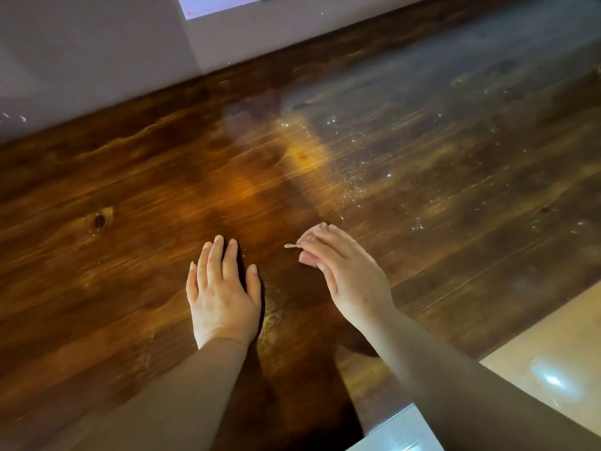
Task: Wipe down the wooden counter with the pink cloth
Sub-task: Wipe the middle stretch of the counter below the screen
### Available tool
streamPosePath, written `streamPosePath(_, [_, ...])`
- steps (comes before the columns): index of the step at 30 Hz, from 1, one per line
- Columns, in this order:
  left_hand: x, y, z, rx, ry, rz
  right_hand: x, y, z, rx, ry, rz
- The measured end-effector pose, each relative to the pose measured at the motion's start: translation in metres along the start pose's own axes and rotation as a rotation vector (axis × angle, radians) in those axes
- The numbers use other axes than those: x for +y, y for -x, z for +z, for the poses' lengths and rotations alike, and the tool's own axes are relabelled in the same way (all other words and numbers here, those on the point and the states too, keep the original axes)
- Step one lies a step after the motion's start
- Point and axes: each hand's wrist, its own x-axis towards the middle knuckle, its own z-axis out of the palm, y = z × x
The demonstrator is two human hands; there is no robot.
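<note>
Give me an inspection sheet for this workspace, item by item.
Surface: wooden counter, glossy, with droplets or specks on its right part and fine crumbs between the hands.
Job's things: pink cloth not in view.
Clutter: small pale sliver at the right hand's fingertips.
Grippers: left hand flat on the counter; right hand pinches the sliver.
Cables: nothing seen.
Surroundings: pale wall behind, light floor to the right.

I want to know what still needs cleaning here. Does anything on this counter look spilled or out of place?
Yes. Shiny wet droplets are scattered over the dark wooden counter beyond the right hand, and pale crumbs lie between the hands. The right hand pinches a small pale scrap. No pink cloth is in view.
</note>
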Motion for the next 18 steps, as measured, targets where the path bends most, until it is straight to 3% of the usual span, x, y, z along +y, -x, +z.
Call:
streamPosePath(3, [0.0,0.0,-0.001,-0.006,-0.003,-0.005,-0.01,0.001,0.007,0.035,-0.015,0.145])
streamPosePath(9, [0.001,0.0,-0.002,0.0,0.006,-0.004,-0.001,0.021,-0.001,-0.089,-0.006,-0.133])
streamPosePath(15, [0.002,0.0,-0.003,-0.006,0.001,-0.013,0.007,-0.019,-0.003,0.017,-0.045,0.173])
streamPosePath(18, [0.002,-0.001,-0.004,-0.006,0.007,-0.007,-0.017,0.023,0.006,0.008,-0.037,0.093])
